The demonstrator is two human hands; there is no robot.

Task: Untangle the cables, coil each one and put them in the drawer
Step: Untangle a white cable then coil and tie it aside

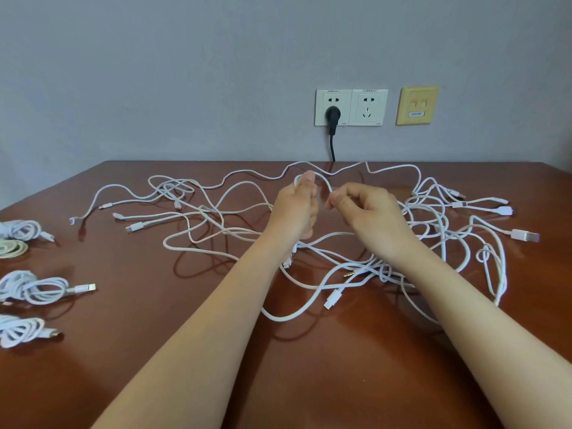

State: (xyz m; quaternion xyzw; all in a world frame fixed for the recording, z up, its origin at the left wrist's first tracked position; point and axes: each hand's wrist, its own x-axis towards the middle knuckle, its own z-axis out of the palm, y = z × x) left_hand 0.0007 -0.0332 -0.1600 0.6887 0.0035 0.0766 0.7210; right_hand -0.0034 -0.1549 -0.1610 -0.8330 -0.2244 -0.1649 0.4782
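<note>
A tangle of several white cables [216, 218] sprawls over the brown table [154, 366], from the middle out to the right. My left hand [295, 209] is raised above the tangle and grips a small loop of white cable [323, 181], thumb on top. My right hand [368, 209] is just to its right and pinches the same cable between thumb and fingertips. The loop arches between the two hands. Loose plug ends [524, 235] stick out of the heap on the right. No drawer is in view.
Several coiled white cables [34, 289] lie at the table's left edge, with one pale greenish coil [12, 247] among them. Wall sockets [351, 107] sit behind the table, a black plug [332, 114] and cord in one. A yellow data plate [418, 105] is beside them.
</note>
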